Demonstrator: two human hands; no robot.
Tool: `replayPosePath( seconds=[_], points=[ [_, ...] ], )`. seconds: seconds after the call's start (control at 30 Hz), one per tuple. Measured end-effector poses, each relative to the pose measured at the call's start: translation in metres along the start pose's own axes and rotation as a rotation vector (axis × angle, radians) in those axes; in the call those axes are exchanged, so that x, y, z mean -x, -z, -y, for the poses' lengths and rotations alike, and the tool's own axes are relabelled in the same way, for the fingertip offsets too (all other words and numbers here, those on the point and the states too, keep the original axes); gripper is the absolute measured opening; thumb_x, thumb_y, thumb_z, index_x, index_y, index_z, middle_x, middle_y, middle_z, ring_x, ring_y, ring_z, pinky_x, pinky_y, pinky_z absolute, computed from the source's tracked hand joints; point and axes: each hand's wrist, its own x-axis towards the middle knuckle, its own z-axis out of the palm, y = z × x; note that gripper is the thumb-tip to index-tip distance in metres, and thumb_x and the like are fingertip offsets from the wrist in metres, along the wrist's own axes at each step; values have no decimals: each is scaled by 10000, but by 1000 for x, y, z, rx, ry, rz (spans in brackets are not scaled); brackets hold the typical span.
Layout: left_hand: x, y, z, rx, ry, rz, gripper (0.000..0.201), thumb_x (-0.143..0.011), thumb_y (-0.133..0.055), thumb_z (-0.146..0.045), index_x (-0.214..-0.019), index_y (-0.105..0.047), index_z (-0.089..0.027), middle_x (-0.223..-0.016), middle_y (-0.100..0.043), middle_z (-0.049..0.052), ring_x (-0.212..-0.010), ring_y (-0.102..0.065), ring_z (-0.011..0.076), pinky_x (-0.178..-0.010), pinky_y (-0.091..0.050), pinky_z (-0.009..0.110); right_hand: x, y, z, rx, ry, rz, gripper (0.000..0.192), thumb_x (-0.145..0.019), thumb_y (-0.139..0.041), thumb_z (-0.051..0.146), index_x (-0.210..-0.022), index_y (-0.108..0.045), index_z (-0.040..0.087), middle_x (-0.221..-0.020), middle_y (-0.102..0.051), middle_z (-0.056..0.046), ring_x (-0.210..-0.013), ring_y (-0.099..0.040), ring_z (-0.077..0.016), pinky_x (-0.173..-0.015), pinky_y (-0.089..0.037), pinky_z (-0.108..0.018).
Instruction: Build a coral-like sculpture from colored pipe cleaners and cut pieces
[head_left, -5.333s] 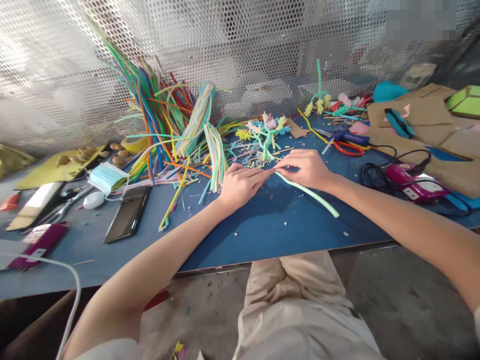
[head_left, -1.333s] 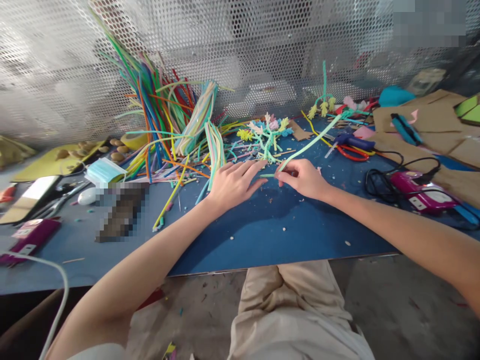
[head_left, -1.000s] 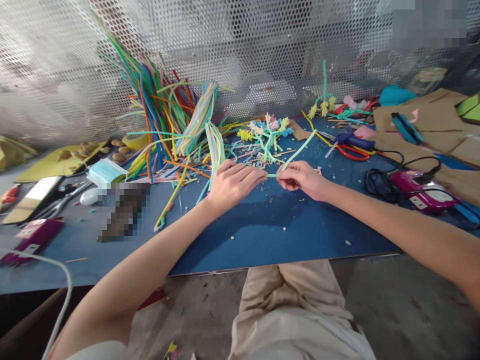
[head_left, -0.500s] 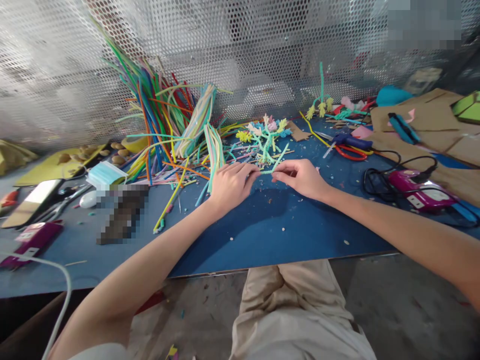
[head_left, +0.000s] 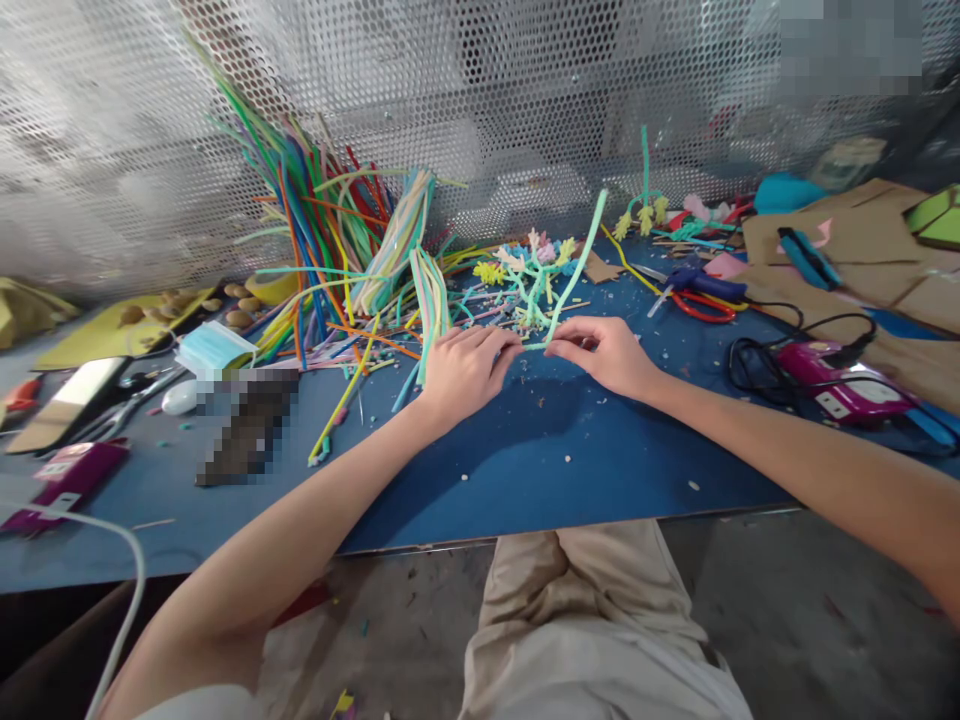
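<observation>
Pale-green pipe cleaner (head_left: 574,265) rises slanting from between both hands above the blue desk (head_left: 525,460). The right hand (head_left: 609,352) pinches its lower end, closed on it; the left hand (head_left: 466,368) pinches the short stub beside, steadying it so the stem stays clear of the pastel branched figure (head_left: 529,270) behind.

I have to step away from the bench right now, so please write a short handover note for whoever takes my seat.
Left hand: fingertips pinch the near end of the light green pipe cleaner.
Right hand: pinches the same stem beside it; the free end slants up and away.
Pastel branched pipe-cleaner figure stands just behind the hands, loose pipe cleaners at left.
Done: figure has many branches. Left: the green stem is not attached yet.
</observation>
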Motion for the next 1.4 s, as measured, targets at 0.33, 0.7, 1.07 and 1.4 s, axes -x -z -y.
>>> replayPosePath(
  seconds=[0.33,0.7,1.07,1.4],
  points=[
    [-2,0,-5,260,191,92,217,-1034,-579,-351,-1027,-754,-225,-916,-800,21,-671,-672,152,-618,-449,274,-6,28,-1,439,370,156,236,-1013,-640,420,-1096,-835,317,-1116,-823,-30,-983,-714,-251,-931,-513,-429],
    [1,0,-5,107,33,-29,216,-1045,-589,-373,-1126,-722,-224,-1051,-794,55,-952,-709,217,-847,-489,351,-2,15,4,372,273,8,182,-940,-670,342,-963,-814,232,-907,-798,-57,-824,-684,-225,-797,-490,-374],
    [2,10,14,-57,-193,-52,192,-1059,-579,-343,-1126,-759,-352,-1041,-818,3,-983,-707,229,-972,-417,473,-1,3,18,-455,-393,126,232,-764,-825,377,-712,-723,175,-694,-708,-35,-524,-500,-101,-428,-325,-244],
    [1,26,11,27,-263,54,338,-1084,-511,-292,-1289,-708,-473,-1172,-809,-31,-898,-730,174,-861,-468,414,-1,6,24,-748,-687,379,269,-676,-910,300,-634,-701,136,-587,-612,-14,-477,-444,-61,-345,-254,-187]
  ],
)
